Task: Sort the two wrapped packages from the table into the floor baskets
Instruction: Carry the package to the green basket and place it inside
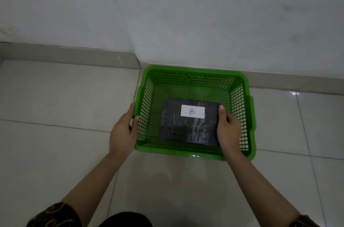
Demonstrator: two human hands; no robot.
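A green perforated plastic basket (pixel 193 77) stands on the tiled floor against the wall. Inside it lies a dark wrapped package (pixel 178 130) with a white label marked "B" on top. My right hand (pixel 228 128) reaches into the basket and grips the package's right edge, thumb on its top. My left hand (pixel 122 131) holds the basket's left rim from outside, thumb hooked over the handle lip. Only this one package and one basket are in view.
Pale floor tiles (pixel 55 152) spread to the left, right and front of the basket. A white wall (pixel 167 12) with a grey skirting strip runs right behind it. My dark clothing shows at the bottom edge.
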